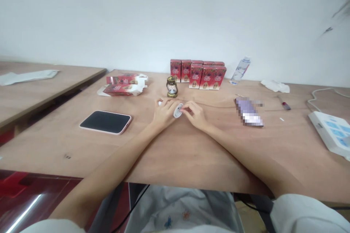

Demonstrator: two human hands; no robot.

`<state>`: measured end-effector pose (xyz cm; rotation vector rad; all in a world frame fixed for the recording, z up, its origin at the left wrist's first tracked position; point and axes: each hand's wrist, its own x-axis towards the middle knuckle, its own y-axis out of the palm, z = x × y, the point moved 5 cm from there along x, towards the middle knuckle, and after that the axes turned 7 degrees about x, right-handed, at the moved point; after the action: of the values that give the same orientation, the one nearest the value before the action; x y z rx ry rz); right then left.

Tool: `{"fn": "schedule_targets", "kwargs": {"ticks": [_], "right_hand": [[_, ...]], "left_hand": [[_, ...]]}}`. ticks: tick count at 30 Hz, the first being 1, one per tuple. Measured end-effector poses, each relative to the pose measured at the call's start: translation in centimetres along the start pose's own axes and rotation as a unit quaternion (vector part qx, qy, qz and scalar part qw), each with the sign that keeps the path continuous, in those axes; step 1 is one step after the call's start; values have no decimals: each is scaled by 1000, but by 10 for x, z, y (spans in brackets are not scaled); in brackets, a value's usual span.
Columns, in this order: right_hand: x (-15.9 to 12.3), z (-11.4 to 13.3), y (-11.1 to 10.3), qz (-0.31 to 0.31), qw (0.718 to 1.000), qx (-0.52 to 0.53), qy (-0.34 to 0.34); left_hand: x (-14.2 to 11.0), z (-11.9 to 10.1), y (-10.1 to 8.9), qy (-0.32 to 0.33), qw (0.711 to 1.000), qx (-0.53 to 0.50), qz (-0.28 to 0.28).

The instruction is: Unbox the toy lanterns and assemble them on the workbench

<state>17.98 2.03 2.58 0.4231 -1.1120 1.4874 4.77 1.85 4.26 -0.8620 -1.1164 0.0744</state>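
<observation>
My left hand (pixel 164 112) is closed around a small white piece with a round base (pixel 177 111), whose flat end faces right. Part of the same white piece, or another, peeks out near the left thumb. With fingers pinched together, my right hand (pixel 194 113) touches the face of that round base; whether something tiny sits between the fingertips I cannot make out. Just beyond the hands stands a small bronze-coloured lantern (pixel 172 88) with a clear middle and a white candle shape inside.
Red printed boxes (pixel 195 76) stand in rows by the wall. Flattened or opened red cartons (pixel 123 89) lie at left, behind a black-screened phone (pixel 106 122). At right are a tilted bottle (pixel 240 70), tissue (pixel 275 86), a purple phone (pixel 248 111), a screwdriver (pixel 286 105) and a white box (pixel 332 133).
</observation>
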Motion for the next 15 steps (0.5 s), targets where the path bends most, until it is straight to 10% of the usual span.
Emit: {"fn": "schedule_targets", "kwargs": {"ticks": [15], "right_hand": [[8, -66, -12, 1, 971, -159, 179]], "left_hand": [[0, 49, 3, -117, 992, 48, 27]]}}
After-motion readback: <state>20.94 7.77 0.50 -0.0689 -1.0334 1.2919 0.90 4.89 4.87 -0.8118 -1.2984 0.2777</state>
